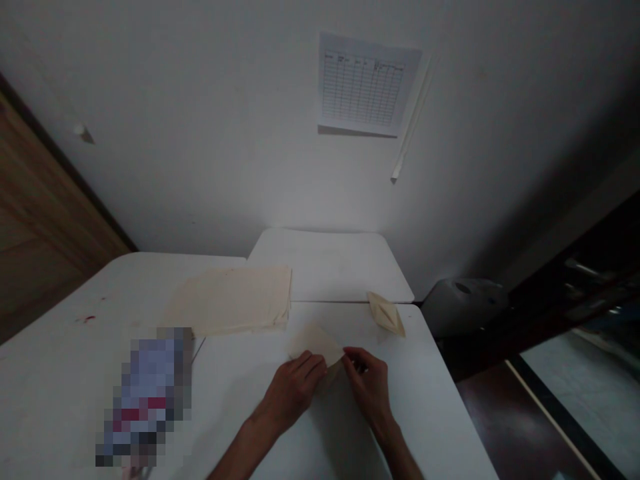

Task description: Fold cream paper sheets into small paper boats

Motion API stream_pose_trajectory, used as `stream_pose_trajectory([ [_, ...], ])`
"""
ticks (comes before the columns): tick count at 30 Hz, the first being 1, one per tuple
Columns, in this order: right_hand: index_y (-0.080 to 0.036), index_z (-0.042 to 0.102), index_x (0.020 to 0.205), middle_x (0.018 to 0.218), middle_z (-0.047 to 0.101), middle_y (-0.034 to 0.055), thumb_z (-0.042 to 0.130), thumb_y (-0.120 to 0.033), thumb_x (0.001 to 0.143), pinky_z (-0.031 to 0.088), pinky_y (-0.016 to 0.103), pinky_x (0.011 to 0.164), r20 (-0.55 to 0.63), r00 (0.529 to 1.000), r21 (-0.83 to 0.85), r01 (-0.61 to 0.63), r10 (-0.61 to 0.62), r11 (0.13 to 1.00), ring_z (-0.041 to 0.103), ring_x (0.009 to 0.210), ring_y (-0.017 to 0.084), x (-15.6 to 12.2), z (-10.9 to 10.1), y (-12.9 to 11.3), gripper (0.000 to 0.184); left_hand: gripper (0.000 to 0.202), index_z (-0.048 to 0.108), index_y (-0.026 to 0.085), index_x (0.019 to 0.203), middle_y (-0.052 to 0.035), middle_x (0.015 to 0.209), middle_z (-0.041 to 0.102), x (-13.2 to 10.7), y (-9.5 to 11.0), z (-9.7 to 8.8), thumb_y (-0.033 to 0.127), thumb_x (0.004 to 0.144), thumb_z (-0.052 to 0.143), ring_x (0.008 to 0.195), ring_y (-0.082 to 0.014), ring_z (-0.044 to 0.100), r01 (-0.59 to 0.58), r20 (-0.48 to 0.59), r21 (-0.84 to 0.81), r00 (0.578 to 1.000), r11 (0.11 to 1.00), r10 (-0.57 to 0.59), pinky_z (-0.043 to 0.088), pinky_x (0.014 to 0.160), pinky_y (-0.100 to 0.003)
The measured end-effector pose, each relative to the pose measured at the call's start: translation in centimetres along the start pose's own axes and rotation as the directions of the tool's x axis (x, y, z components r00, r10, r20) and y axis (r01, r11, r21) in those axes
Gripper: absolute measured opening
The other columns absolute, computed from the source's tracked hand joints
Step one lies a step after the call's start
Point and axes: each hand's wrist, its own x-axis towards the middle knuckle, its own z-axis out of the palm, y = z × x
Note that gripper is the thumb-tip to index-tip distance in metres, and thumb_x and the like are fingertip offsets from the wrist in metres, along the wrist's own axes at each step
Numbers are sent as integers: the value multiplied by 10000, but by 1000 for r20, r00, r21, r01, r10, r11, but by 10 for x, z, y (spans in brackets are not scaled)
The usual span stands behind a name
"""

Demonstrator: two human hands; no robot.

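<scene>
A small cream sheet of paper, partly folded, lies on the white table in front of me. My left hand rests on its near left edge with the fingers curled and pressed down on it. My right hand pinches the paper's right corner between thumb and fingers. A finished folded cream paper shape lies farther right, near the table's back edge.
A stack of cream sheets lies to the left at the back. A pixelated object stands near left. A second white table abuts the wall, which bears a printed chart. The table's right edge drops to a dark floor.
</scene>
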Motion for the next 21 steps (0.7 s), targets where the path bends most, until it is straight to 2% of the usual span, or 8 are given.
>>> stream_pose_trajectory([
  [12,-183,736,792,684,707,41,644,-418,772,491,258,555,-43,997,3,-62,62,998,607,565,173,1,1,1,252,236,601,161,965,-64,920,670,-1,3,1,112,952,370,847,-193,635,-16,-18,11,1000,1000,16,565,705,-326],
  [21,-195,741,836,759,724,48,603,-378,804,514,278,634,-13,996,71,-85,87,994,655,669,203,-4,5,2,232,221,602,163,996,-68,974,680,-6,-2,8,76,919,414,885,-210,634,-6,-12,52,1000,999,7,552,754,-354],
])
